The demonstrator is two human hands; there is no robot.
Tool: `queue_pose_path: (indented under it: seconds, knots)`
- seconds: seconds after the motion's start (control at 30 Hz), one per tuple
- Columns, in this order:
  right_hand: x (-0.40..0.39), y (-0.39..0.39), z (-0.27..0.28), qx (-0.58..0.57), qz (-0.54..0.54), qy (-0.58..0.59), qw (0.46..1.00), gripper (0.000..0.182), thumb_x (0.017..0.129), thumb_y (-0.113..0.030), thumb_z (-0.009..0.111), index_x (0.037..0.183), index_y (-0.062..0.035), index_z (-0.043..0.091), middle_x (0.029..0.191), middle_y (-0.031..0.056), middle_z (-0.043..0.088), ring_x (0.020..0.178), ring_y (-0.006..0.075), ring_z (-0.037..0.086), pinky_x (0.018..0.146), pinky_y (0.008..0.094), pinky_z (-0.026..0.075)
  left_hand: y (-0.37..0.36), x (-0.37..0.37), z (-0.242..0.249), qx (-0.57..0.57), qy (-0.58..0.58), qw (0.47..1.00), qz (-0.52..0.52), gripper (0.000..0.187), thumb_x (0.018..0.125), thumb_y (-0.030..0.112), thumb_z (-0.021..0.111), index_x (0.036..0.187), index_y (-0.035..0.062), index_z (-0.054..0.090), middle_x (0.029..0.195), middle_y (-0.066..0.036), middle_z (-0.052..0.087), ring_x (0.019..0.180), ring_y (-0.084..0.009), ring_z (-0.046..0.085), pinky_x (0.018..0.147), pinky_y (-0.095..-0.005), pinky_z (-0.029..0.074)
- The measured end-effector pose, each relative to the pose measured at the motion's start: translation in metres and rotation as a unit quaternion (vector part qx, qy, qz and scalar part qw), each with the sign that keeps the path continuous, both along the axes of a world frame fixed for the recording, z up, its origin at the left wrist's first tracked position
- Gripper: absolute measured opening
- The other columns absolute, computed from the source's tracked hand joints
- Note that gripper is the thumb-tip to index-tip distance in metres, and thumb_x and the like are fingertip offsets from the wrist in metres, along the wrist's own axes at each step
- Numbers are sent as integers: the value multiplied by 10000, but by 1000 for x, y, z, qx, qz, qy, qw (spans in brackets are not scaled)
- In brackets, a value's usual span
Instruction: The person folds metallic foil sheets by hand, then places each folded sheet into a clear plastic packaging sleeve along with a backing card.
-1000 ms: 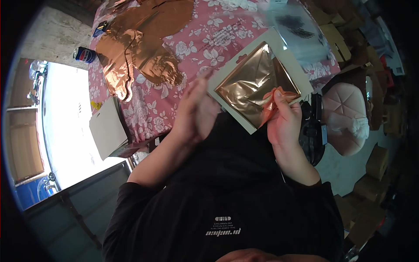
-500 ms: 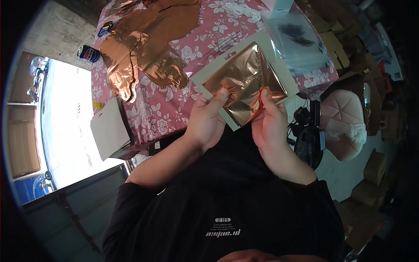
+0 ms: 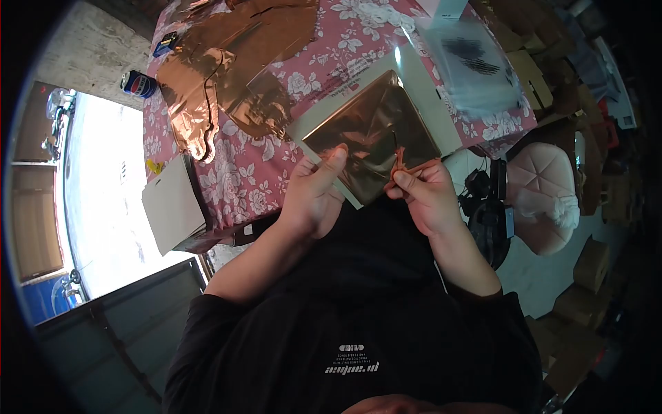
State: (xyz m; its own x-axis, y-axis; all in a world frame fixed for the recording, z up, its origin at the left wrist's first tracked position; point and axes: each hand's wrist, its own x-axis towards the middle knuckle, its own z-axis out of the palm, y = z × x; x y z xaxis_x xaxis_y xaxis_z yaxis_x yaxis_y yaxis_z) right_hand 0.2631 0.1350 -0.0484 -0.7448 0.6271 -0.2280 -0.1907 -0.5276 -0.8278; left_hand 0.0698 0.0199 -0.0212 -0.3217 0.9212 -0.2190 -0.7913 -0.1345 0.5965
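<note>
A folded copper-coloured foil (image 3: 376, 127) lies on a pale card (image 3: 438, 117), both held up over the table's near edge. My left hand (image 3: 314, 190) grips the card and foil at their lower left, thumb on top. With thumb and fingers pinched together, my right hand (image 3: 424, 193) holds a gathered bit of the foil near its lower right corner. A clear plastic sleeve seems to extend past the card's upper left side.
Large copper foil balloons (image 3: 241, 41) lie on the pink floral tablecloth (image 3: 238, 172). Also there are pale cards (image 3: 172, 207), a stack of clear bags (image 3: 476, 69), a blue can (image 3: 138, 84) and a blue-yellow object (image 3: 165, 45). A pink chair (image 3: 541, 186) stands right.
The card and foil have shifted slightly left, as has my left hand. My right hand has moved down and right, drawing the gathered foil out from the packet's face.
</note>
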Motion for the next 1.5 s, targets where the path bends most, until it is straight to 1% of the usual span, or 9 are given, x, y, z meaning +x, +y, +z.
queue_pose_path:
  seconds: [0.27, 0.37, 0.5, 0.7, 0.87, 0.97, 1.13, 1.33, 1.5]
  knots:
    - [-17, -14, 6, -51, -89, 32, 994, 204, 1042, -110, 730, 1224, -17, 718, 1034, 55, 775, 910, 141, 739, 787, 297, 627, -2, 4, -1, 2, 28, 1000, -6, 256, 1139, 119, 551, 1358, 17, 635, 1353, -107, 710, 1267, -204, 655, 1124, -409, 502]
    - [-12, -10, 3, 14, -74, 15, 997, 155, 1040, -110, 734, 1175, -33, 737, 1024, 46, 774, 923, 130, 731, 767, 289, 614, -4, 3, 1, -15, 12, 1000, 20, 263, 1138, 122, 552, 1373, 26, 623, 1382, -106, 692, 1280, -210, 651, 1136, -425, 501]
    - [-7, -8, 1, -14, -41, -12, 999, 112, 1031, -108, 749, 1121, -42, 749, 1014, 48, 775, 899, 131, 730, 741, 280, 600, -7, 4, -1, -25, -3, 1000, -11, 257, 1138, 115, 545, 1367, 30, 625, 1360, -100, 694, 1286, -223, 657, 1121, -435, 530]
    - [-17, -16, 7, -30, -85, 16, 996, 115, 1017, -81, 758, 1124, -37, 754, 1032, 63, 778, 895, 155, 748, 774, 294, 629, -9, 1, 5, -37, 12, 999, -8, 286, 1139, 108, 538, 1400, 19, 610, 1370, -112, 688, 1271, -231, 664, 1104, -439, 550]
    - [-6, -5, 9, -4, -12, 83, 996, 125, 1012, -60, 756, 1135, -37, 749, 1090, 77, 773, 901, 186, 760, 797, 317, 647, -11, 2, 9, -47, 21, 999, -4, 286, 1134, 105, 547, 1395, 10, 614, 1379, -117, 687, 1262, -233, 671, 1109, -440, 547]
    - [0, 2, -5, 6, 16, 92, 996, 130, 1012, -44, 748, 1142, -36, 746, 1079, 81, 772, 897, 187, 757, 796, 306, 637, -11, 2, 8, -78, 17, 997, 3, 271, 1131, 107, 559, 1370, 4, 632, 1353, -117, 703, 1246, -234, 683, 1102, -439, 552]
    - [-11, -7, -7, -29, -35, 91, 995, 129, 1001, -39, 761, 1129, -32, 747, 1065, 93, 773, 884, 179, 746, 800, 300, 620, -18, -8, 1, -17, -2, 998, -57, 225, 1126, 110, 574, 1303, 16, 676, 1297, -105, 729, 1212, -220, 700, 1070, -436, 568]
    - [-7, -8, -9, 3, -14, 94, 996, 133, 996, -28, 762, 1129, -30, 747, 1051, 95, 775, 882, 176, 742, 804, 304, 614, -24, -5, -10, -76, 7, 997, 9, 180, 1094, 93, 642, 1248, 30, 709, 1271, -77, 734, 1202, -189, 680, 1077, -383, 521]
    - [-3, -11, -11, 9, -16, 62, 998, 131, 993, -19, 763, 1118, -47, 739, 1047, 87, 775, 898, 175, 747, 815, 300, 615, -27, -3, -16, -61, -5, 998, -15, 163, 1070, 79, 680, 1223, 40, 718, 1240, -61, 736, 1185, -169, 670, 1078, -365, 498]
